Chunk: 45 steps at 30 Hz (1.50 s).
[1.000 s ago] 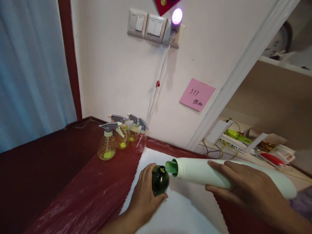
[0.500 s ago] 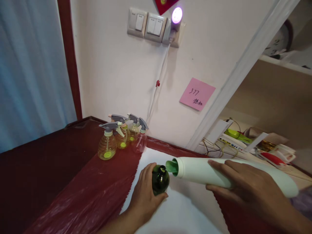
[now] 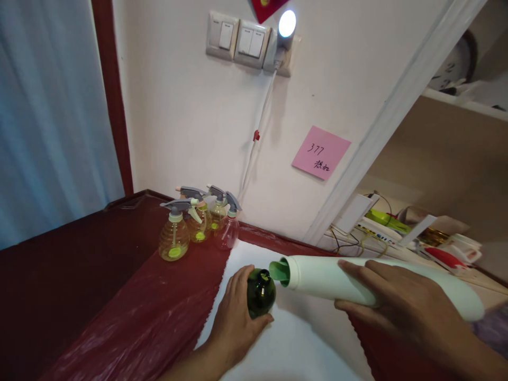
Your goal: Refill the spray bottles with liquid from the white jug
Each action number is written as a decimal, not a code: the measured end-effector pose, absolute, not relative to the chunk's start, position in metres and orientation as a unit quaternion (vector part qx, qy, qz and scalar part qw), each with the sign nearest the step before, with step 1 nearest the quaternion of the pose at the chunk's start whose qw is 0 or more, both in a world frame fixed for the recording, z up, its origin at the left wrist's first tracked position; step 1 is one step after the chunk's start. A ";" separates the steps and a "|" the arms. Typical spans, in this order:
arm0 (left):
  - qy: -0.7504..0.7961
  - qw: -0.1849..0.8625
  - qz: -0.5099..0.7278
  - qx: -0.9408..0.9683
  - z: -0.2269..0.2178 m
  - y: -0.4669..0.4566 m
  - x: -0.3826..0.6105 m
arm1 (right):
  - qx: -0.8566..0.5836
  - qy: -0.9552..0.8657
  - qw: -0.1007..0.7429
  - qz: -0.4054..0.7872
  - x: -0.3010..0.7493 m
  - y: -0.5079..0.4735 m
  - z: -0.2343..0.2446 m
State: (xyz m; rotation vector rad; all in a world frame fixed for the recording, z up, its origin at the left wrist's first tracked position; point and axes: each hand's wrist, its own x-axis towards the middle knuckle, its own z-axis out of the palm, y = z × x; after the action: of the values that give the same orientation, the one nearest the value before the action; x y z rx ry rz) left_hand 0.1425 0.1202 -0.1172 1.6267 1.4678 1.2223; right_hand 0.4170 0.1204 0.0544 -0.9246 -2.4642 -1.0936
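My left hand (image 3: 238,317) wraps around a dark green bottle (image 3: 261,293), which stands on a white sheet (image 3: 301,349) with its mouth tipped toward the right. My right hand (image 3: 405,301) holds a long white plastic bottle (image 3: 329,278) nearly level, its neck pointing left. A green tip (image 3: 279,271) sticks out of that neck and reaches the green bottle's mouth. I cannot tell whether the tip is a nozzle or thick liquid.
Several small spray bottles (image 3: 174,238) with grey triggers stand on the red plastic table cover (image 3: 130,317) against the wall. Right of the door frame (image 3: 389,132), a lower shelf holds papers and cables. A blue curtain (image 3: 51,116) hangs at the left.
Both hands and bottles stay nearly in place. The wall-mounted light has turned from purple to white, and the view has shifted very slightly.
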 end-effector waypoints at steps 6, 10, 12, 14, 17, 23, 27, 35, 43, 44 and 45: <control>0.562 0.317 0.452 0.615 -0.113 0.119 0.143 | -0.322 -0.855 0.142 -0.380 0.419 0.121 0.053; 0.563 0.321 0.443 0.620 -0.113 0.119 0.143 | -0.326 -0.853 0.130 -0.386 0.419 0.120 0.053; 0.564 0.320 0.443 0.619 -0.113 0.119 0.142 | -0.327 -0.853 0.129 -0.385 0.419 0.120 0.053; 0.565 0.318 0.443 0.619 -0.114 0.118 0.142 | -0.322 -0.855 0.139 -0.381 0.419 0.121 0.053; 0.564 0.316 0.446 0.619 -0.114 0.118 0.142 | -0.320 -0.855 0.145 -0.382 0.419 0.121 0.053; 0.555 0.315 0.460 0.618 -0.116 0.121 0.143 | -0.328 -0.855 0.141 -0.377 0.420 0.120 0.052; 0.553 0.313 0.462 0.618 -0.118 0.122 0.143 | -0.321 -0.857 0.138 -0.378 0.420 0.120 0.053; 0.555 0.314 0.455 0.622 -0.119 0.121 0.143 | -0.329 -0.850 0.131 -0.390 0.418 0.119 0.055; 0.558 0.315 0.453 0.620 -0.117 0.120 0.142 | -0.348 -0.858 0.148 -0.347 0.422 0.119 0.051; 0.558 0.314 0.454 0.620 -0.118 0.120 0.142 | -0.350 -0.860 0.150 -0.341 0.422 0.119 0.050; 0.557 0.313 0.455 0.620 -0.118 0.120 0.142 | -0.352 -0.861 0.150 -0.336 0.422 0.119 0.050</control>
State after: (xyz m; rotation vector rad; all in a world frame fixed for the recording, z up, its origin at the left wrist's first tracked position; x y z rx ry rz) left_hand 0.1423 0.1204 -0.1183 1.6351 1.4699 1.1991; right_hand 0.4225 0.1185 0.0502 -1.0112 -2.4727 -0.9640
